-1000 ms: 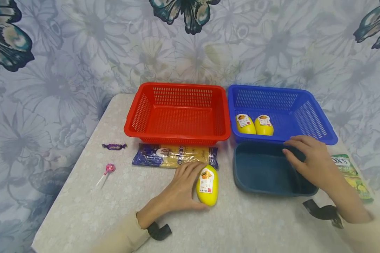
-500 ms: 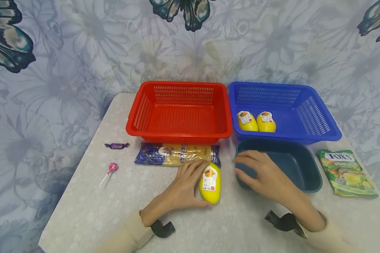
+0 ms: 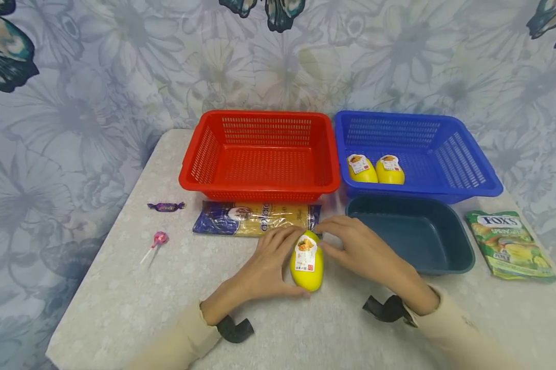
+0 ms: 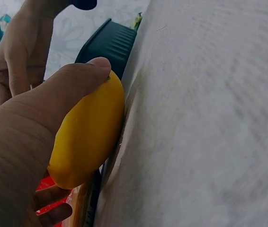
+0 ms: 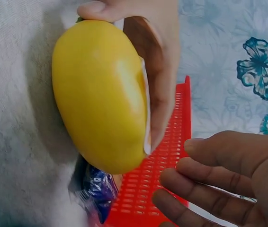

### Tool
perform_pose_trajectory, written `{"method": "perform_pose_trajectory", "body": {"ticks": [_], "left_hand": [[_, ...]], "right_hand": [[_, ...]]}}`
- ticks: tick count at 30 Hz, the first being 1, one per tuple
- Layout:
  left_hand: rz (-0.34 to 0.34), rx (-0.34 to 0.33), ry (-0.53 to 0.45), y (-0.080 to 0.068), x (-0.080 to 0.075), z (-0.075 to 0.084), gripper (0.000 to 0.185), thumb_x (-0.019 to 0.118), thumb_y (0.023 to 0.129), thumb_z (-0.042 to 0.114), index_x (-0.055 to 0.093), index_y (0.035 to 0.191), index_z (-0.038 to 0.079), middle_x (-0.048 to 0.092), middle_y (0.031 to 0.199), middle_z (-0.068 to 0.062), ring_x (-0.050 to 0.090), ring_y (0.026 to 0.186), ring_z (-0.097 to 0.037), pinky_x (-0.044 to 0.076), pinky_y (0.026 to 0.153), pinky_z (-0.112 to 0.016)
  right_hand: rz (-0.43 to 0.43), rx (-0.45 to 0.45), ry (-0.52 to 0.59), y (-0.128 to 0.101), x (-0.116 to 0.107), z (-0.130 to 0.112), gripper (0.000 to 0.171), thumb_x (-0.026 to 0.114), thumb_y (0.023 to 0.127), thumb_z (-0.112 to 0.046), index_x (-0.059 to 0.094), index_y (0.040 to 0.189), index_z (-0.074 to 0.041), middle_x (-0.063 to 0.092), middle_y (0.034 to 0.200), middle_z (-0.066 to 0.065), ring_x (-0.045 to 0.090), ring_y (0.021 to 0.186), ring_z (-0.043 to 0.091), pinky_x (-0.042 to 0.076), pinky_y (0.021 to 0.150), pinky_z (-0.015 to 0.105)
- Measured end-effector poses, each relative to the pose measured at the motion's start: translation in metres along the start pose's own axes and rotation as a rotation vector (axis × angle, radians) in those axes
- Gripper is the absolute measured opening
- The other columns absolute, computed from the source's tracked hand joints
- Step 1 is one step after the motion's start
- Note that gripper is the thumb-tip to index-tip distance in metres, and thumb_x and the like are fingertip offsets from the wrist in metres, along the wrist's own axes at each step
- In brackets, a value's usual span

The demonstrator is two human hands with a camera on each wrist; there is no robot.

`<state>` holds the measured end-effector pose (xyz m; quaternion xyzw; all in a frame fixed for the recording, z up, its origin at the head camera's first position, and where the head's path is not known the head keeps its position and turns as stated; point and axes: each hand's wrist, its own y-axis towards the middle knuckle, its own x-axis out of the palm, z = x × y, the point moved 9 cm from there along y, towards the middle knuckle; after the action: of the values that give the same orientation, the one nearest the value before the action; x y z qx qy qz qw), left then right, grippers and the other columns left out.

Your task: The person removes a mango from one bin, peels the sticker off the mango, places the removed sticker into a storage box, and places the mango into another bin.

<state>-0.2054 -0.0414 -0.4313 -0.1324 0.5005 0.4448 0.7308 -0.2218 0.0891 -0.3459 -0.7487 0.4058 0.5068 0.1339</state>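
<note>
A yellow egg-shaped container [image 3: 307,262] with a picture label lies on the table, just in front of a spaghetti packet [image 3: 255,218]. My left hand [image 3: 282,259] grips it, thumb on the near side and fingers over the far side; the left wrist view shows the thumb [image 4: 72,85] pressed on the yellow shell [image 4: 89,137]. My right hand [image 3: 352,246] hovers at the egg's right with fingers [image 5: 209,175] straight and spread. In the right wrist view those fingers stand a little apart from the egg [image 5: 101,94].
A red basket [image 3: 259,192] stands behind the packet. Beside it is a blue basket [image 3: 444,195] holding two more yellow eggs [image 3: 362,168]. A dark teal tub [image 3: 463,257] sits to the right, then a green Fox's bag [image 3: 509,244]. A lollipop [image 3: 159,239] and a purple sweet [image 3: 166,206] lie at the left.
My right hand has moved left from over the teal tub to beside the egg. The left hand has kept its hold on the egg in the same place.
</note>
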Motion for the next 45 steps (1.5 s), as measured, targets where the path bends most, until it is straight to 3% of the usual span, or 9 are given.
{"method": "perform_pose_trajectory", "body": {"ticks": [10, 18, 25, 35, 40, 45], "left_hand": [[0.026, 0.022, 0.015, 0.001, -0.008, 0.003, 0.124, 0.08, 0.064, 0.072, 0.024, 0.16, 0.016, 0.032, 0.156, -0.004, 0.025, 0.14, -0.024, 0.022, 0.115, -0.05], [0.024, 0.018, -0.001, 0.001, -0.007, 0.004, 0.123, 0.079, 0.065, 0.073, 0.025, 0.159, 0.016, 0.032, 0.156, -0.005, 0.025, 0.141, -0.026, 0.023, 0.115, -0.052], [0.023, 0.011, -0.01, -0.001, -0.006, 0.002, 0.123, 0.079, 0.065, 0.072, 0.021, 0.16, 0.02, 0.031, 0.157, -0.004, 0.024, 0.141, -0.023, 0.021, 0.116, -0.049], [0.029, 0.015, -0.008, -0.001, -0.003, 0.002, 0.123, 0.081, 0.063, 0.071, 0.026, 0.159, 0.017, 0.031, 0.156, -0.003, 0.025, 0.141, -0.024, 0.023, 0.115, -0.049], [0.02, 0.013, -0.013, -0.002, -0.002, 0.002, 0.123, 0.081, 0.064, 0.07, 0.024, 0.159, 0.018, 0.03, 0.156, -0.002, 0.025, 0.141, -0.024, 0.024, 0.114, -0.049], [0.023, 0.015, -0.012, -0.002, -0.001, 0.001, 0.122, 0.081, 0.064, 0.07, 0.024, 0.159, 0.018, 0.031, 0.156, -0.002, 0.025, 0.141, -0.024, 0.024, 0.114, -0.049]], "right_hand": [[-0.039, 0.023, -0.011, 0.015, 0.012, -0.002, 0.029, 0.075, 0.09, -0.013, 0.072, 0.119, -0.008, 0.071, 0.112, 0.003, 0.065, 0.103, 0.023, 0.052, 0.091, 0.043], [0.029, 0.031, -0.046, 0.014, 0.014, -0.003, 0.024, 0.079, 0.086, -0.01, 0.074, 0.11, -0.008, 0.072, 0.096, 0.0, 0.066, 0.09, 0.02, 0.053, 0.086, 0.041], [0.061, 0.059, 0.004, 0.015, 0.015, -0.003, 0.019, 0.077, 0.086, -0.002, 0.072, 0.103, -0.006, 0.069, 0.093, 0.001, 0.064, 0.085, 0.018, 0.055, 0.079, 0.035], [0.054, 0.132, 0.125, 0.012, 0.025, 0.002, 0.013, 0.069, 0.09, 0.0, 0.063, 0.1, -0.006, 0.062, 0.091, 0.0, 0.058, 0.081, 0.014, 0.052, 0.069, 0.028], [0.058, 0.132, 0.157, 0.008, 0.027, 0.003, 0.014, 0.069, 0.091, 0.0, 0.063, 0.103, -0.006, 0.061, 0.092, -0.001, 0.057, 0.083, 0.013, 0.052, 0.07, 0.027], [0.053, 0.144, 0.077, 0.007, 0.028, 0.004, 0.022, 0.076, 0.089, -0.009, 0.067, 0.109, -0.004, 0.061, 0.098, 0.001, 0.058, 0.089, 0.017, 0.053, 0.078, 0.033]]}}
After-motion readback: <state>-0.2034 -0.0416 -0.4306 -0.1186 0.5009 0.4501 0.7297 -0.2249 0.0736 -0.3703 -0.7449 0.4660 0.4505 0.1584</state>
